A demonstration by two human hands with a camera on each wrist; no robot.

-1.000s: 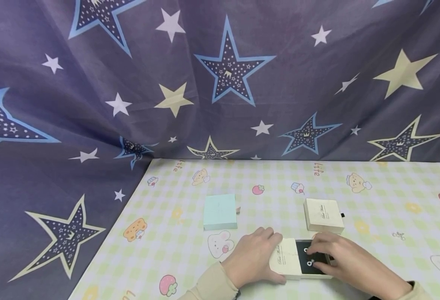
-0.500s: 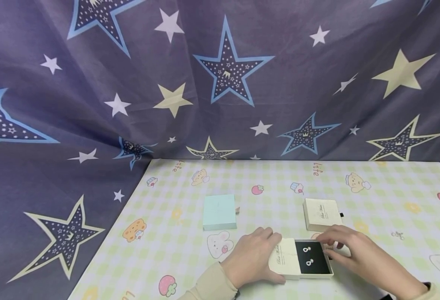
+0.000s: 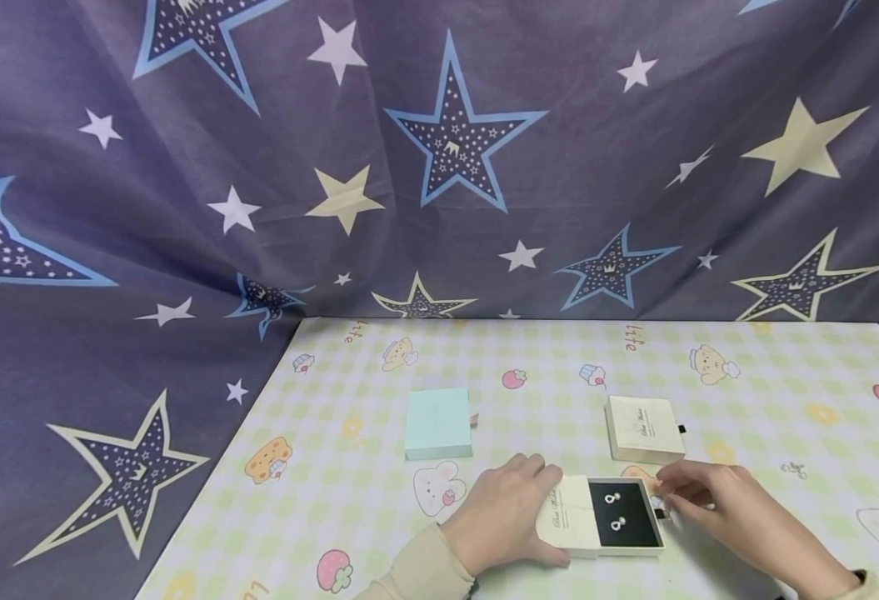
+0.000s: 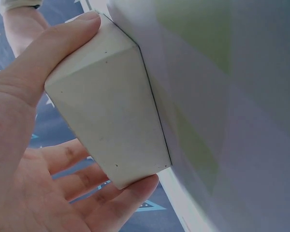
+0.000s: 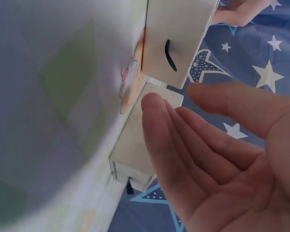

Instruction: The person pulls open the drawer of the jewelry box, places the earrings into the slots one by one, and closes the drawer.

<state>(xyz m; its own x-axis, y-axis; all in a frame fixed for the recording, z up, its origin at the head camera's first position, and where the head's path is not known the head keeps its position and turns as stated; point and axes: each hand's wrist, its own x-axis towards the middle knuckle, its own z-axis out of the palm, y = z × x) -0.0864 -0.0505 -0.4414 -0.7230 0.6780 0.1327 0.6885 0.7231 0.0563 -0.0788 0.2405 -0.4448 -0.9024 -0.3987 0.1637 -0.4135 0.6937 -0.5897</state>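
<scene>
Two silvery earrings (image 3: 616,525) seem set; left hand (image 3: 501,510) grips the square cream card box (image 3: 576,510); empty right hand (image 3: 722,497) should push its black-lined drawer (image 3: 638,512).

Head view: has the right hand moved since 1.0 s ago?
Yes, rightward: against the teal box, the right hand is farther right, now beyond the right edge of the open tray instead of over its black insert.

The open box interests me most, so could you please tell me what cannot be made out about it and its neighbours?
Head view: left end of the open box, hidden by the left hand.
Head view: fine detail of the earrings, too small.
Head view: insides of the teal box and closed cream box, hidden by their covers.
Right wrist view: earrings, hidden by the drawer front.
</scene>
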